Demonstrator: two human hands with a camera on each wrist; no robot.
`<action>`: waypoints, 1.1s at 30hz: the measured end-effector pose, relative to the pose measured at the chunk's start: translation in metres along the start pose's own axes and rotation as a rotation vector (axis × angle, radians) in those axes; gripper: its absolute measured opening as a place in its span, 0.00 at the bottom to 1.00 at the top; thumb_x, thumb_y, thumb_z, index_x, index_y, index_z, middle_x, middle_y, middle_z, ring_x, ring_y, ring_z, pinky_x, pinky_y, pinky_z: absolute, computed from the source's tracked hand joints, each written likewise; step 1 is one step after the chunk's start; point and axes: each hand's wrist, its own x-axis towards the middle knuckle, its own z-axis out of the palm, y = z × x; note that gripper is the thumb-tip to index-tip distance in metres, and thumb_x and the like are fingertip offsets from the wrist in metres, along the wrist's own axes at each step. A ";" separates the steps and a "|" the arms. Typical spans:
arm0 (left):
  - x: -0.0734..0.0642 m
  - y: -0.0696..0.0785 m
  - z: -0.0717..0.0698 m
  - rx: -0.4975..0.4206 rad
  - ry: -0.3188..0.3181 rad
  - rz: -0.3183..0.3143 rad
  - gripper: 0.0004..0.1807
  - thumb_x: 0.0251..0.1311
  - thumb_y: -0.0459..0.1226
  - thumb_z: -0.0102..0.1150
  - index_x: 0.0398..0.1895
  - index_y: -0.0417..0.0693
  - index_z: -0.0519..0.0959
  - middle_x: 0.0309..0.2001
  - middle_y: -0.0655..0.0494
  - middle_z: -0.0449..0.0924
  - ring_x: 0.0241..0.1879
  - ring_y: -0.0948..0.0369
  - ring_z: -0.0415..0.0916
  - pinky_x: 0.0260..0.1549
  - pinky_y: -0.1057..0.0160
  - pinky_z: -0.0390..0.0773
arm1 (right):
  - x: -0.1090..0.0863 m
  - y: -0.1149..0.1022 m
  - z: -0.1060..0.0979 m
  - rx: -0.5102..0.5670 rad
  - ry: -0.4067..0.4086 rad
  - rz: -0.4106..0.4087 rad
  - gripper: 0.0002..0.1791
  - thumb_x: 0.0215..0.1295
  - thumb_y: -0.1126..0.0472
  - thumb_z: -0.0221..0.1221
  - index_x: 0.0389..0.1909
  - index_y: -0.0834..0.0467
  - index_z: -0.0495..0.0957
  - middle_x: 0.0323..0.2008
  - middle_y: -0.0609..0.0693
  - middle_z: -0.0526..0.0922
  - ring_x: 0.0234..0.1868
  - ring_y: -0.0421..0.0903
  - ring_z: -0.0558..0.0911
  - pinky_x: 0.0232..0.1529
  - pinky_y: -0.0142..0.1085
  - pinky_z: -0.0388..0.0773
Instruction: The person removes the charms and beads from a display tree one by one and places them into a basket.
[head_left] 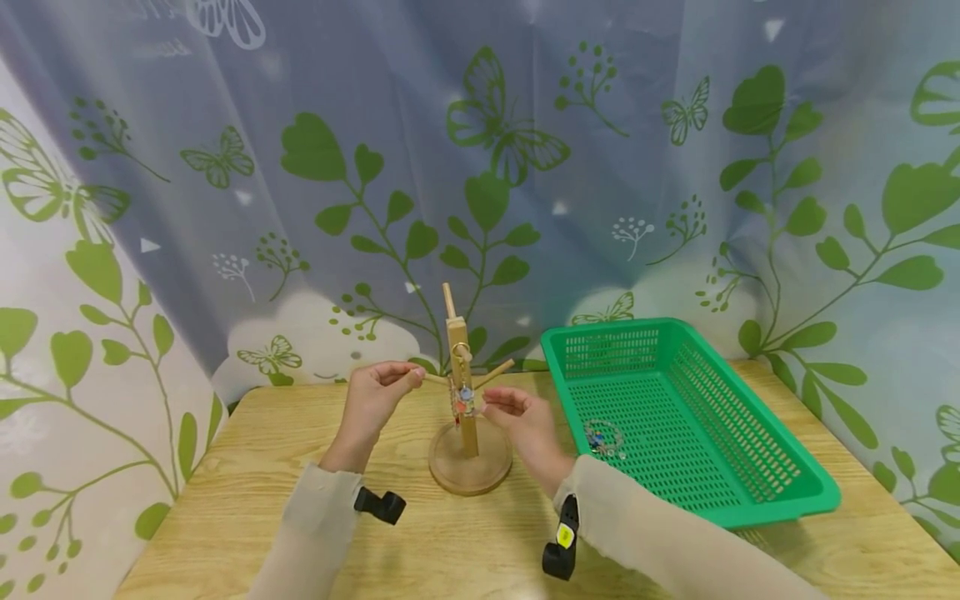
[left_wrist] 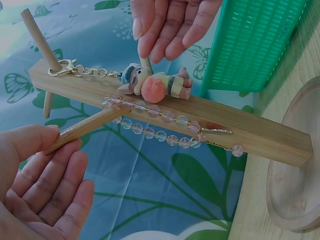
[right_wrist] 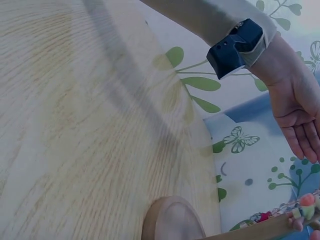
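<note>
A wooden stand (head_left: 469, 437) with a round base stands upright on the table. My left hand (head_left: 375, 404) pinches the end of its left peg (left_wrist: 90, 129) between thumb and forefinger, the other fingers loosely bent. Looped over that peg is a bracelet of clear and pinkish beads (left_wrist: 167, 117) with a small chain. A keychain figurine (left_wrist: 172, 86) with a coral pompom hangs by its gold clasp (left_wrist: 62, 67) from the upper peg. My right hand (head_left: 528, 425) is beside the figurine, its relaxed fingers (left_wrist: 165, 37) close to the right peg and holding nothing visible.
To the right a green plastic basket (head_left: 750, 508) stands on the wood-grain table (head_left: 225, 492), with a beaded bracelet (head_left: 604, 437) in its near left part. A curtain (head_left: 600, 208) with leaves and butterflies hangs close behind the table.
</note>
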 end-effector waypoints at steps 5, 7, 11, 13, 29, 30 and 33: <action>0.001 -0.002 0.001 -0.015 0.003 0.002 0.13 0.59 0.35 0.63 0.39 0.32 0.81 0.32 0.54 0.84 0.34 0.62 0.81 0.43 0.67 0.76 | -0.002 0.004 0.006 -0.003 0.007 -0.015 0.15 0.59 0.67 0.63 0.46 0.69 0.78 0.45 0.59 0.82 0.41 0.44 0.81 0.46 0.35 0.79; 0.001 -0.002 0.001 -0.019 0.004 0.000 0.12 0.59 0.35 0.63 0.39 0.32 0.81 0.32 0.55 0.84 0.34 0.61 0.81 0.43 0.67 0.76 | -0.004 0.006 0.009 0.001 0.015 -0.003 0.15 0.58 0.66 0.64 0.46 0.68 0.79 0.44 0.58 0.82 0.42 0.44 0.80 0.46 0.36 0.78; 0.001 -0.003 0.002 -0.023 0.010 -0.002 0.12 0.59 0.35 0.63 0.39 0.32 0.81 0.32 0.54 0.84 0.37 0.56 0.81 0.43 0.67 0.76 | -0.007 0.013 0.017 0.009 0.042 0.022 0.16 0.57 0.67 0.64 0.46 0.66 0.79 0.44 0.57 0.81 0.43 0.45 0.79 0.45 0.35 0.78; 0.000 -0.003 0.002 -0.025 0.015 0.000 0.11 0.59 0.35 0.63 0.39 0.32 0.81 0.33 0.52 0.84 0.36 0.57 0.81 0.43 0.67 0.76 | -0.007 0.017 0.020 0.018 0.051 0.019 0.16 0.56 0.68 0.64 0.46 0.68 0.79 0.43 0.58 0.81 0.42 0.44 0.79 0.44 0.34 0.78; -0.003 -0.003 0.004 -0.024 0.043 0.034 0.11 0.58 0.34 0.63 0.37 0.32 0.82 0.31 0.52 0.84 0.33 0.60 0.80 0.40 0.65 0.77 | -0.005 0.025 0.033 0.024 0.033 0.027 0.11 0.60 0.67 0.62 0.42 0.67 0.80 0.38 0.55 0.84 0.37 0.41 0.80 0.42 0.38 0.79; -0.003 -0.003 0.004 -0.024 0.046 0.035 0.10 0.58 0.34 0.63 0.37 0.33 0.82 0.31 0.52 0.84 0.33 0.60 0.80 0.39 0.66 0.77 | -0.005 0.025 0.033 0.029 0.025 0.027 0.11 0.60 0.67 0.62 0.42 0.67 0.80 0.37 0.55 0.84 0.37 0.41 0.80 0.43 0.40 0.79; -0.003 -0.003 0.004 -0.028 0.049 0.037 0.10 0.58 0.34 0.63 0.36 0.32 0.82 0.30 0.53 0.84 0.32 0.61 0.79 0.39 0.66 0.77 | -0.006 0.025 0.033 0.046 -0.003 0.022 0.10 0.59 0.68 0.62 0.41 0.68 0.80 0.37 0.55 0.84 0.36 0.40 0.80 0.43 0.42 0.79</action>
